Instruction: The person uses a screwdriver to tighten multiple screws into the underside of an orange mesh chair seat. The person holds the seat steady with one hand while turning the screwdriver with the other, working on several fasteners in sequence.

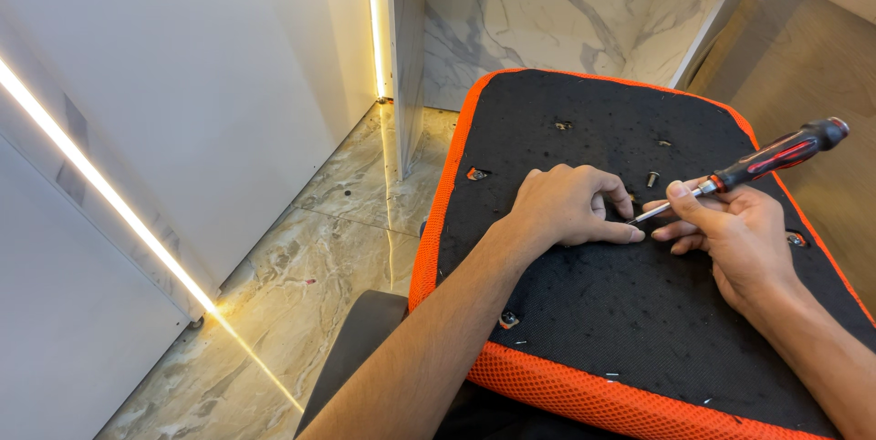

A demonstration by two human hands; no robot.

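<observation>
Hands meet on the black underside of an orange-edged chair seat (547, 330): our right hand (730, 230) is clamped on a red-and-black screwdriver (744, 169), its long axis running down-left from the handle. The tip ends at our left hand (570, 207), whose curled fingers (620, 233) pinch together there (whatever they hold is hidden), just beside an upright bolt (652, 179).

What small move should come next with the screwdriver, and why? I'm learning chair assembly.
Probably seat the tip squarely before turning. The right hand holds the screwdriver at a low slant, its tip meeting the left hand's fingertips on the black seat underside. The fastener itself is hidden, so raising the handle looks wise.
</observation>
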